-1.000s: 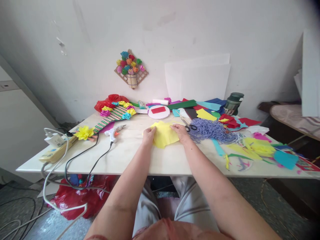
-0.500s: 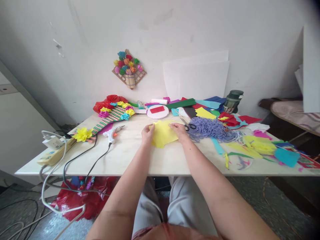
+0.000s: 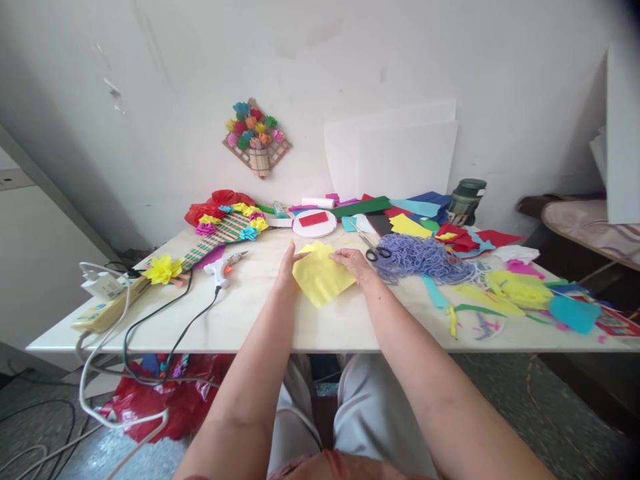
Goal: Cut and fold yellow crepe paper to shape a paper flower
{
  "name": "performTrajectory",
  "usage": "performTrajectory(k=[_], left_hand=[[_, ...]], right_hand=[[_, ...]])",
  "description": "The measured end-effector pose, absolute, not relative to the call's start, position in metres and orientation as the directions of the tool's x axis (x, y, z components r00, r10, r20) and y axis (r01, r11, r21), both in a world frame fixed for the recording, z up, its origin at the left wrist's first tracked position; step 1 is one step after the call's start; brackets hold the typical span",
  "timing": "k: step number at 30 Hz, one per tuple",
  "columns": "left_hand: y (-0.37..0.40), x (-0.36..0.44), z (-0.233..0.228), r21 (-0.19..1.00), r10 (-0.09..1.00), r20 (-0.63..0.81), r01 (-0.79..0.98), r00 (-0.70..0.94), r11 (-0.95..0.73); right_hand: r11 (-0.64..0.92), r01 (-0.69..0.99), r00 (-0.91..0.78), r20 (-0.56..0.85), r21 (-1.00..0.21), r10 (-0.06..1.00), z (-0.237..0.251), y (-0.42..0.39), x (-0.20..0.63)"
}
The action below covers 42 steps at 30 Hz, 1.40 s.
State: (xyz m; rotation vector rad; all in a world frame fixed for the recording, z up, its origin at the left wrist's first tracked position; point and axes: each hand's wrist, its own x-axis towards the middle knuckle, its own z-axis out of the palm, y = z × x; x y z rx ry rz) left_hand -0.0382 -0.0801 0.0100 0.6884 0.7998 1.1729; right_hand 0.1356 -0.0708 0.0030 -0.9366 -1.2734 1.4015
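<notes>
A sheet of yellow crepe paper [image 3: 323, 279] with an uneven top edge is held above the table between my two hands. My left hand [image 3: 287, 272] grips its left side, thumb pointing up and the other fingers mostly hidden behind the sheet. At the upper right edge, my right hand [image 3: 354, 264] pinches the paper between thumb and fingers. Just beyond lies a white round paddle [image 3: 323, 230] with a red rectangle of paper [image 3: 313, 219] on it. Black-handled scissors [image 3: 379, 254] rest close to my right hand.
A glue gun [image 3: 220, 270] and power strip [image 3: 107, 310] with trailing cords lie left, near a woven piece decorated with paper flowers [image 3: 220, 233]. Purple yarn [image 3: 425, 259], coloured paper scraps [image 3: 520, 290] and a dark green jar [image 3: 466, 202] occupy the right.
The yellow paper has turned, with a corner now hanging toward me. My left hand has shifted slightly left and its thumb has lifted; my right hand still pinches the sheet.
</notes>
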Motion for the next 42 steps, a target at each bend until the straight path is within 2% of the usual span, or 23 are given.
performTrajectory(k=[4,15,21,29,42], left_hand=[[-0.0792,-0.0419,0.0114,0.838,0.937,-0.196,-0.447,0.289,0.314],[-0.0867,-0.048,0.0075,0.961,0.909,-0.154,-0.155,0.387,0.229],[-0.0861,-0.0466,0.006,0.967,0.922,-0.123,-0.163,0.367,0.194],[-0.0823,-0.0484,0.0042,0.962,0.933,-0.107,-0.203,0.344,0.185],[-0.0796,-0.0482,0.004,0.968,0.921,-0.098,-0.178,0.376,0.176]], right_hand=[[0.086,-0.089,-0.242,0.105,-0.992,0.965,0.0035,-0.0712,0.1352],[0.098,-0.022,-0.304,0.1,-0.995,0.948,0.0009,-0.071,0.1328],[0.035,-0.158,-0.343,0.088,-0.987,0.935,-0.0017,-0.0687,0.1362],[0.118,-0.069,-0.238,0.131,-0.991,0.962,-0.0022,-0.0628,0.1344],[0.016,-0.128,-0.205,0.043,-0.992,0.978,0.0026,-0.0667,0.1369]])
